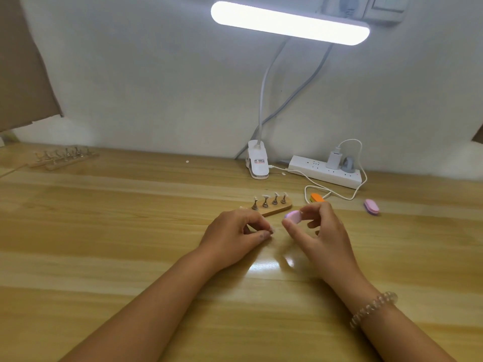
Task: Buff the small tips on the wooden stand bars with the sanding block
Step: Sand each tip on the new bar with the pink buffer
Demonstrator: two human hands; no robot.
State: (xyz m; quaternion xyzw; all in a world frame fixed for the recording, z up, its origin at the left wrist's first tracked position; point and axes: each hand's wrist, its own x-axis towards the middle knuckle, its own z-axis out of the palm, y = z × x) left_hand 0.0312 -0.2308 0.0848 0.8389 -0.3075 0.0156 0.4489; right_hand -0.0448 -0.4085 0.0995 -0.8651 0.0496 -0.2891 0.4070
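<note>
Within right hand (324,231) pinch; sanding block (294,217)

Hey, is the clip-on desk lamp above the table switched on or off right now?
On. The lamp bar glows bright white, and its glare reflects off the wooden table below it.

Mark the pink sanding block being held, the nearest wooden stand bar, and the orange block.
sanding block (293,217): head view, its pink face.
wooden stand bar (279,208): head view, front of its wooden base.
orange block (317,197): head view, its orange top.
</note>
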